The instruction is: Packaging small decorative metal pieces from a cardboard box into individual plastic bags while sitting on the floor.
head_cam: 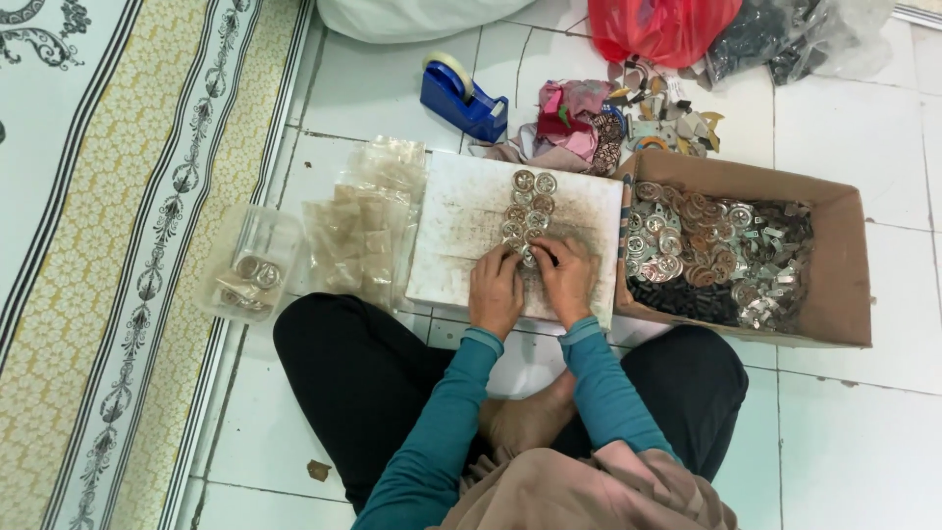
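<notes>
- The person sat cross-legged on a white tiled floor point(844, 432), seen from above, in teal sleeves and black trousers.
- The left hand point(497, 287) rested palm down at the lower middle of a stained white board point(461, 221), its fingers curled and pressed onto the board's surface.
- The right hand point(567, 278) lay just beside it, touching it near the thumbs, fingers bent down over the lowest round metal discs; whether it pinched 1 of them could not be told.
- The discs point(530, 201) stood in 2 short rows at the centre of the frame, running from the board's top edge down to the hands.
- A cardboard box point(844, 285) touched the board's right side and held a heap of discs and small metal bits.
- Left of the board lay a pile of small clear bags point(363, 231), and further left a clear tub point(253, 263) with a few discs inside.
- A blue tape dispenser point(461, 95) stood in the upper middle, with fabric scraps point(579, 123) to its right.
- A red bag point(662, 27) sat at the top edge.
- A patterned mat point(118, 245) filled the left side.
</notes>
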